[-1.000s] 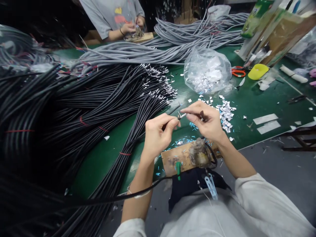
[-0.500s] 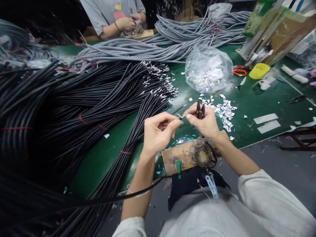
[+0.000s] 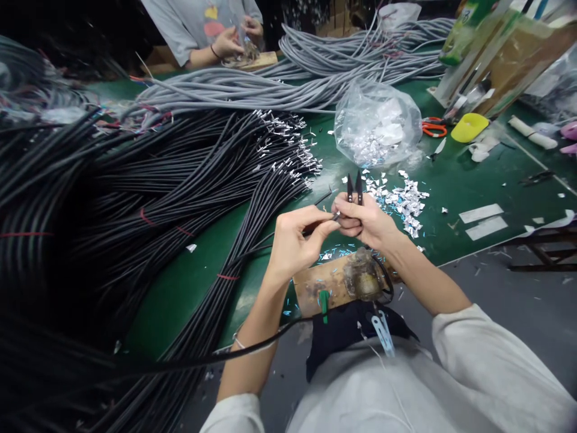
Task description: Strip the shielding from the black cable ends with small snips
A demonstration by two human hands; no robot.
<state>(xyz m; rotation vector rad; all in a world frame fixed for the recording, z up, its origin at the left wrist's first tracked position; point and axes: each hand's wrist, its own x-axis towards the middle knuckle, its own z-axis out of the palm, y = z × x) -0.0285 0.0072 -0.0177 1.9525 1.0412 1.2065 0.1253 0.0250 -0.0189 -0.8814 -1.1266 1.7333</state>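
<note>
Hands meet: our left hand [image 3: 295, 243] pinches thin black cable's stripped tip [image 3: 334, 214]; right hand [image 3: 367, 221] clamps small black metal snips [image 3: 353, 187]. Risk: blades nick fingertips, being so close.

Black cables [image 3: 148, 180] with silver tips cover the green table [image 3: 455, 186] at 9 o'clock; grey cables [image 3: 288, 84] lie at 12 o'clock. Orange-handled scissors [image 3: 433, 127] and a yellow dish [image 3: 469, 127] sit at 2 o'clock. Black snips [image 3: 354, 186] show centrally.

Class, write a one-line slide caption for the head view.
Left hand pinches a black cable end; right hand grips snips.
</note>
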